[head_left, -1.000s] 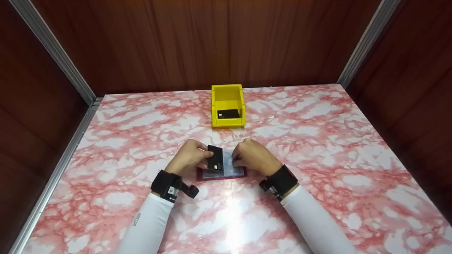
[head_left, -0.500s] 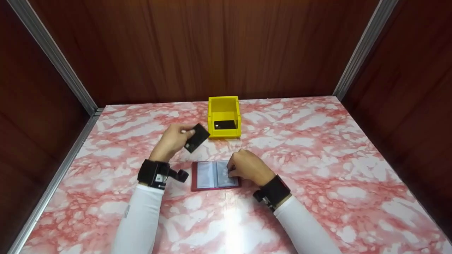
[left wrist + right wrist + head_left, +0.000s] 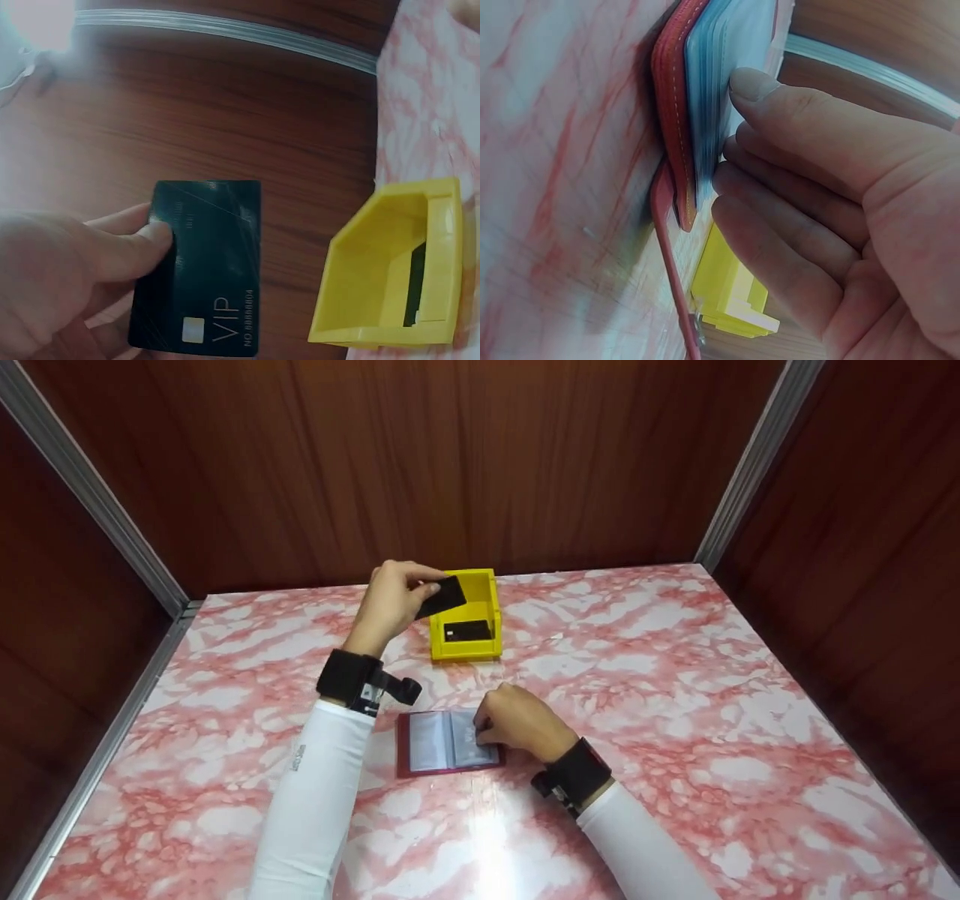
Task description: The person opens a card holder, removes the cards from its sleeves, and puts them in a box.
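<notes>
My left hand [image 3: 394, 600] pinches a black VIP card [image 3: 202, 262] between thumb and fingers, raised over the left side of a yellow bin [image 3: 466, 649]. The card's gold chip and lettering show in the left wrist view. Inside the bin lies another black card [image 3: 466, 631]. A red card holder [image 3: 403, 742] lies spread on the table, with clear plastic sleeves [image 3: 429, 742]. My right hand [image 3: 525, 724] is at its right-hand sleeves, thumb on the top sleeve and curled fingers at the edge; the fingertips' exact grip is partly hidden.
The bin stands behind the card holder on a pink-and-white marbled table [image 3: 645, 682]. Dark wood panels [image 3: 450, 465] with metal corner posts [image 3: 757, 465] enclose the back and sides. A red strap [image 3: 671, 262] with a snap hangs off the card holder.
My left hand has carried the black card away from the card holder, up to the bin. The right hand stays at the sleeves, which now lie flatter. The head view has shifted slightly.
</notes>
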The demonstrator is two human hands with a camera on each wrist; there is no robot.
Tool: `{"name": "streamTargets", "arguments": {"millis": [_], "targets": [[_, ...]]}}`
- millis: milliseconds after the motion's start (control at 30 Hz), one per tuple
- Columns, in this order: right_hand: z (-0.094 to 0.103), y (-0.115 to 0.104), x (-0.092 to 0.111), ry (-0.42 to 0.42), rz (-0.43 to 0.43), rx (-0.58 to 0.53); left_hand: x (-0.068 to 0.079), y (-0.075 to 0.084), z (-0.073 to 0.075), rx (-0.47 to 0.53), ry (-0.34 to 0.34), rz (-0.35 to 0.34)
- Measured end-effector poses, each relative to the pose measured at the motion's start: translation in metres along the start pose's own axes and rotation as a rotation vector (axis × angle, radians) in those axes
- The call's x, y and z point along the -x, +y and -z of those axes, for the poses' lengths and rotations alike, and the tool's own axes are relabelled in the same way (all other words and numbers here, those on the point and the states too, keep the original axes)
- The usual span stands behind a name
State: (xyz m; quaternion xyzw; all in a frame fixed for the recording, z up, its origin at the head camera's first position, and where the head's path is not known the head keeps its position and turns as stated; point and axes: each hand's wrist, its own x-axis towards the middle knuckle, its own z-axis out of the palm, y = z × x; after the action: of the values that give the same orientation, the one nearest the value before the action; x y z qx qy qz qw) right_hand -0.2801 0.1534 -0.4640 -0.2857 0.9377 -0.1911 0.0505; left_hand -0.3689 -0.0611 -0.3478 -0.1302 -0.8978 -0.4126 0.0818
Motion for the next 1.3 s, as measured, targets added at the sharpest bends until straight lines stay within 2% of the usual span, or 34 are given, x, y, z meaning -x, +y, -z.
{"name": "streamTargets", "arguments": {"millis": [133, 400, 567, 733, 867, 1033, 1300], "targets": [[-0.002, 0.001, 0.001, 0.004, 0.002, -0.001, -0.010, -0.006, -0.016, -0.040, 0.003, -0.032], [-0.004, 0.003, 0.004, 0.015, 0.024, 0.001, -0.022, -0.015, -0.051, -0.031, -0.031, 0.007], [-0.006, 0.002, 0.004, 0.035, 0.059, 0.015, -0.026, -0.018, -0.069, -0.071, -0.011, 0.007], [-0.007, 0.001, 0.004, 0.035, 0.066, 0.012, -0.027, -0.025, -0.081, -0.123, 0.041, 0.037], [-0.006, 0.001, 0.004, 0.036, 0.057, 0.027, -0.026, -0.029, -0.091, -0.158, 0.055, 0.006], [-0.004, 0.001, 0.003, 0.039, 0.052, 0.041, -0.026, -0.030, -0.104, -0.217, 0.030, -0.025], [-0.002, 0.000, 0.001, 0.048, 0.052, 0.052, -0.026, -0.035, -0.119, -0.325, -0.003, -0.020]]}}
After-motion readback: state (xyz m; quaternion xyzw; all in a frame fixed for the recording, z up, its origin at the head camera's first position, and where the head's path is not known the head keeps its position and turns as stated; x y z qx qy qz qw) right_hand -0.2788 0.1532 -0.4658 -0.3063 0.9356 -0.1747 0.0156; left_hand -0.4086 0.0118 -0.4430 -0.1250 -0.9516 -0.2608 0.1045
